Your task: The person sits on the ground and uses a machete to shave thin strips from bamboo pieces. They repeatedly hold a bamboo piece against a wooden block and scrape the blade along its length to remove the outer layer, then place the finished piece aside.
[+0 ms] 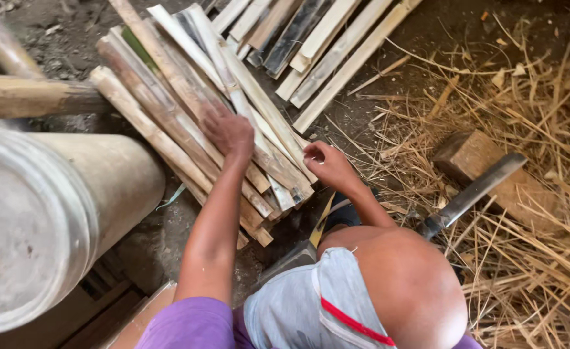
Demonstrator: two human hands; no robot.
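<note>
the split bamboo slats lie on the ground ahead, long axis running away up-left; left hand presses flat on them, right hand pinches a slat end beside

Split bamboo slats pale tan with brown streaks, one showing a green edge. Straw-yellow shavings on dark grey dirt. Machete blade dark grey. Wood block reddish brown. Concrete cylinder beige-grey. Shorts grey, red stripe; purple sleeve.
</note>
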